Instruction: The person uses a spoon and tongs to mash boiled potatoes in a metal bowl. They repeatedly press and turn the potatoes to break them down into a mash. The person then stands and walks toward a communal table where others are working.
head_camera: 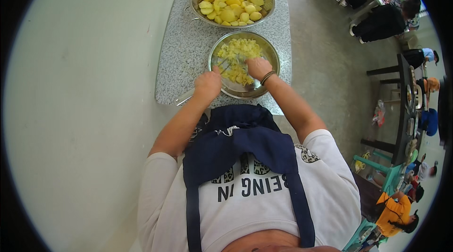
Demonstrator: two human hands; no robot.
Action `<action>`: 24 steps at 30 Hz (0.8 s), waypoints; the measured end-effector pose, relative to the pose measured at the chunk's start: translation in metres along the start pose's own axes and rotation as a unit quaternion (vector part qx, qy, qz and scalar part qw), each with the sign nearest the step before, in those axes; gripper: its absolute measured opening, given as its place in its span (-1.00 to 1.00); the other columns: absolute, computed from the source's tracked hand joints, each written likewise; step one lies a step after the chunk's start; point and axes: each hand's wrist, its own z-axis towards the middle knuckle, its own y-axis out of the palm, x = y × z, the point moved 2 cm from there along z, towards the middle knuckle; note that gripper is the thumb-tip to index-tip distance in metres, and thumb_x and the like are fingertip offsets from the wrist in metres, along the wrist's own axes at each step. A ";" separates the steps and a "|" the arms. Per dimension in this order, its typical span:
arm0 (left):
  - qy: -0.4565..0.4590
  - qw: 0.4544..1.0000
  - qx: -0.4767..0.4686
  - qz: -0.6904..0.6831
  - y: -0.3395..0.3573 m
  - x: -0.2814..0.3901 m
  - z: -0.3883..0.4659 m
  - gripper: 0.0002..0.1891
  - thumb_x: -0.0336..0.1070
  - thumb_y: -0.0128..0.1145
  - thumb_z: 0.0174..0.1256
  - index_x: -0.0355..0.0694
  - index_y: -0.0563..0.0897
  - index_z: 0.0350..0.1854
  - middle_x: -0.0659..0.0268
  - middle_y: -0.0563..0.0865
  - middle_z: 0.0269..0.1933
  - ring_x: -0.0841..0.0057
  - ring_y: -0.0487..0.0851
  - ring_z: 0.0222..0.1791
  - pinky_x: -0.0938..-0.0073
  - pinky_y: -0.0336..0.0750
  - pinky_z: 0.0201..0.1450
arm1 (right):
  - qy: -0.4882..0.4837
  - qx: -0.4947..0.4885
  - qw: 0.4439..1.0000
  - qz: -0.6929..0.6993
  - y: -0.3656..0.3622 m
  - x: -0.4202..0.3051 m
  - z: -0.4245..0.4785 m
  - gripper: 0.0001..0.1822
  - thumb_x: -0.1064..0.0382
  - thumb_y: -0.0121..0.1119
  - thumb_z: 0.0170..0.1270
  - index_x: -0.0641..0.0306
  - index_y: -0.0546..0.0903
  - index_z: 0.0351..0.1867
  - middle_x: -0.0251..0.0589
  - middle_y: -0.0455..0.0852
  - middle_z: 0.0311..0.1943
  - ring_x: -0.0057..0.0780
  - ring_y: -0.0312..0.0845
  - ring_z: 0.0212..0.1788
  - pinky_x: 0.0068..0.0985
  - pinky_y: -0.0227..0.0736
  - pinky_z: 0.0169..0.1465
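A round metal pan [274, 81] holds crumbled and mashed yellow potato [244, 47]. My left hand [208, 85] is closed at the pan's left rim, around a thin metal utensil [225, 66] that reaches into the potato. A pale handle [184, 96] sticks out below that hand; whether it belongs to the pan or the utensil cannot be told. Inside the pan, my right hand [259, 68] is bent down at the mash, its fingertips hidden, so any held item cannot be made out. Peeled potato pieces [231, 3] fill a metal colander [268, 4] beyond the pan.
Both vessels stand on a speckled grey tabletop [177, 50], beside a pale wall [88, 75] at left. Across the floor at right are a dark table [401, 110], a green stool [375, 164] and several people, some standing [382, 25] near another table.
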 end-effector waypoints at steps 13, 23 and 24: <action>-0.002 1.000 0.014 0.017 0.000 -0.009 -0.007 -0.72 -0.36 -0.11 0.28 -0.34 0.44 -0.01 -0.01 0.70 -0.38 0.13 0.71 -0.33 0.16 0.58 -0.33 | -0.005 0.038 0.999 -0.002 0.034 -0.018 0.004 -0.65 0.33 -0.06 0.19 0.02 0.57 0.00 -0.06 0.69 -0.45 -0.13 0.67 -0.31 -0.23 0.54 -0.31; 0.040 0.998 0.037 0.009 -0.014 0.008 0.012 -0.65 -0.35 -0.10 0.28 -0.33 0.39 0.10 -0.01 0.70 -0.37 0.12 0.71 -0.32 0.16 0.58 -0.33 | 0.102 0.068 0.990 0.072 -0.016 0.005 -0.006 -0.63 0.32 -0.09 0.21 -0.01 0.55 0.04 0.03 0.69 -0.28 -0.04 0.64 -0.18 -0.17 0.52 -0.16; 0.048 0.998 0.031 0.019 -0.012 0.016 0.017 -0.63 -0.35 -0.10 0.27 -0.34 0.38 0.11 0.00 0.70 -0.37 0.12 0.71 -0.32 0.17 0.58 -0.33 | 0.122 0.062 0.988 0.075 -0.007 0.009 -0.009 -0.65 0.31 -0.07 0.21 0.01 0.55 0.03 0.02 0.69 -0.26 -0.04 0.64 -0.17 -0.17 0.52 -0.15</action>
